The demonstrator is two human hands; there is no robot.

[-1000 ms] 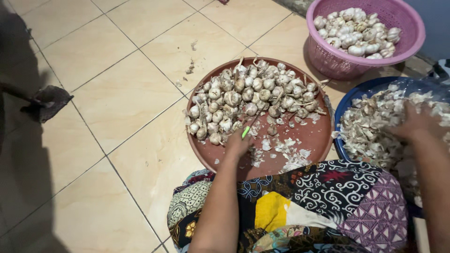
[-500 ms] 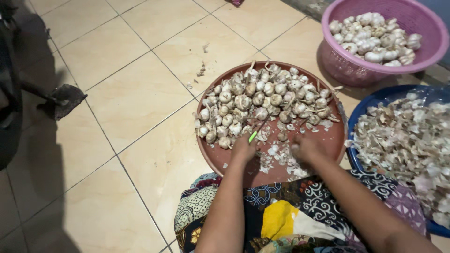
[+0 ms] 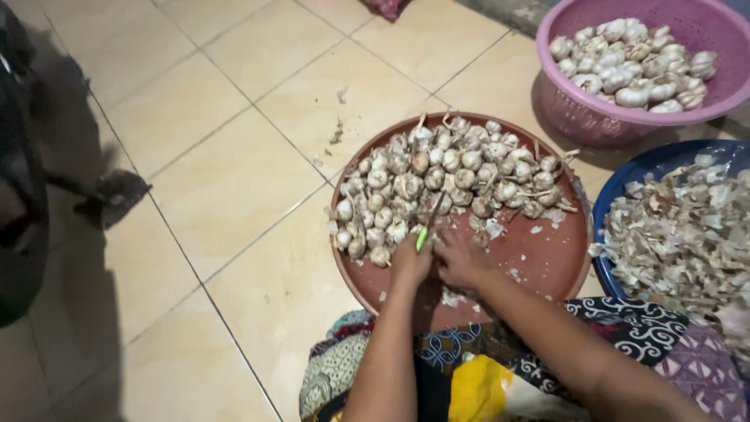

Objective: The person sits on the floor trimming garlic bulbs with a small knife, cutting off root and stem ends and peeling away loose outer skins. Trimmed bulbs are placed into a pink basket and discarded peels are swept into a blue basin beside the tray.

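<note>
A round brown tray (image 3: 547, 262) on the tiled floor holds a heap of garlic bulbs (image 3: 437, 184) across its far half. My left hand (image 3: 410, 266) is closed around a small knife with a green handle (image 3: 423, 237), its blade pointing toward the heap. My right hand (image 3: 461, 258) rests beside it on the tray's near part, fingers curled; whether it holds a bulb I cannot tell. Bits of peel lie on the tray around both hands.
A pink basket (image 3: 578, 109) with garlic bulbs (image 3: 633, 66) stands at the far right. A blue basin (image 3: 625, 184) at the right is heaped with garlic skins (image 3: 687, 234). Patterned cloth (image 3: 484, 375) covers my lap. A dark object (image 3: 23, 180) sits at the left.
My right hand has come back from the blue basin to the tray and now sits next to my left hand. The left hand with the knife stays near the heap.
</note>
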